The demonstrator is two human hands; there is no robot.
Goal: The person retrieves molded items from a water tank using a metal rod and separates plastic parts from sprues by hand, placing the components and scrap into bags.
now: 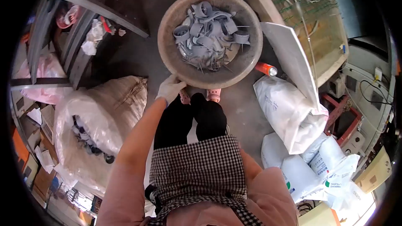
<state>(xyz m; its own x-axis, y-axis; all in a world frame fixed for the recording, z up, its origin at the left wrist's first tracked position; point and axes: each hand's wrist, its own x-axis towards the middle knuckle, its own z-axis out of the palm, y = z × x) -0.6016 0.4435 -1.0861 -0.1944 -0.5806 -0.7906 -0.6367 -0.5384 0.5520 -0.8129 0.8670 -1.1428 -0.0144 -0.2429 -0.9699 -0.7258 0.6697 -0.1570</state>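
The left hand (pixel 171 88) touches the near rim (pixel 201 84) of the basin (pixel 169 44) of grey scraps (pixel 211 33) before the shoes (pixel 214 95), whether gripping I cannot tell, right hand hidden, a can (pixel 266 69) beside the basin's right edge, bare floor (pixel 248 109) below.

The gloved left hand (pixel 171 88) touches the basin (pixel 167 37) of grey scraps (pixel 205 40) at its seven o'clock, an orange can (pixel 264 68) near its four.

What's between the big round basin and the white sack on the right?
In the head view, an orange can lies between the basin and white sack.
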